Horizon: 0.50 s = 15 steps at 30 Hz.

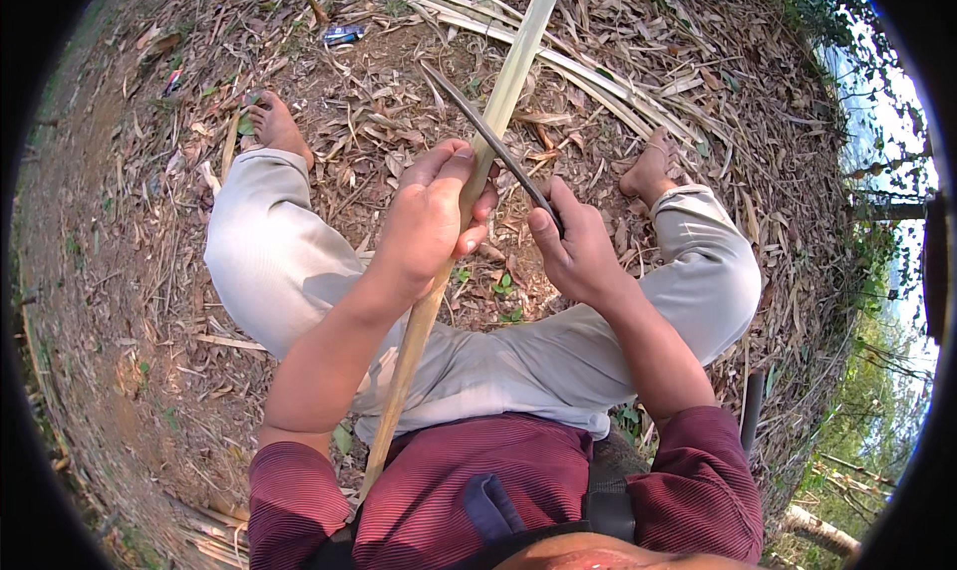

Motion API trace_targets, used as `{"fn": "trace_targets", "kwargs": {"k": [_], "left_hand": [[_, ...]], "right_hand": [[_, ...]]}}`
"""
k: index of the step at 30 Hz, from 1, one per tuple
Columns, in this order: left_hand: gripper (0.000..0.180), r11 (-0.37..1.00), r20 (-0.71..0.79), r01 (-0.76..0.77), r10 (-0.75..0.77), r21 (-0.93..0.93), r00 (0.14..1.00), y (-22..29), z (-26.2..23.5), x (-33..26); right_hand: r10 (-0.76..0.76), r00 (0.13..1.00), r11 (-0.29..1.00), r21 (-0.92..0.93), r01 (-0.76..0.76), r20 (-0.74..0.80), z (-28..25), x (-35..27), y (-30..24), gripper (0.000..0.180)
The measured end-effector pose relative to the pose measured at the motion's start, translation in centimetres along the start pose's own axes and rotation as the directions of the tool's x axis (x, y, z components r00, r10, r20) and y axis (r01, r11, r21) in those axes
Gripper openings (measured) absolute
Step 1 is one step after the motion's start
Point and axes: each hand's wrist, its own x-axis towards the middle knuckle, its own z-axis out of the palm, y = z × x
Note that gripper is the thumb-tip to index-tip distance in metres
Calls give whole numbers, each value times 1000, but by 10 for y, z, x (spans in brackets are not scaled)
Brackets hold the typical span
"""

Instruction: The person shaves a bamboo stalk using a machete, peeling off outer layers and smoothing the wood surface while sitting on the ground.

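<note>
A long, pale strip of split bamboo (518,57) runs slantwise from the top of the view down past my left side. My left hand (436,206) is closed round it near the middle, thumb lying along the top. In my right hand (575,236) is a dark, narrow knife (498,149), gripped at its lower end. The blade crosses the bamboo just above my left fingers, its tip pointing up and left. Whether the edge bites into the strip I cannot tell. The knife's handle is mostly hidden inside my right fist.
Several pale split strips (598,87) lie on the leaf-strewn ground (349,102) ahead, near my right foot (649,166). A small blue packet (343,36) rests beyond my left foot (279,130). My bent knees spread to both sides. A dark pipe-like rod (752,411) stands by my right elbow.
</note>
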Motion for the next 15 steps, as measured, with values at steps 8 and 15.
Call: {"fn": "trace_targets", "kwargs": {"k": [8,15], "left_hand": [[21,963,-85,25,-2,269,996,-30,8,-9],[12,725,2,-168,224,668,975,-67,-7,-3]], "right_hand": [[-310,946,935,-209,286,-92,27,5,32,60],[-348,934,898,-312,309,-76,25,11,33,74]]}}
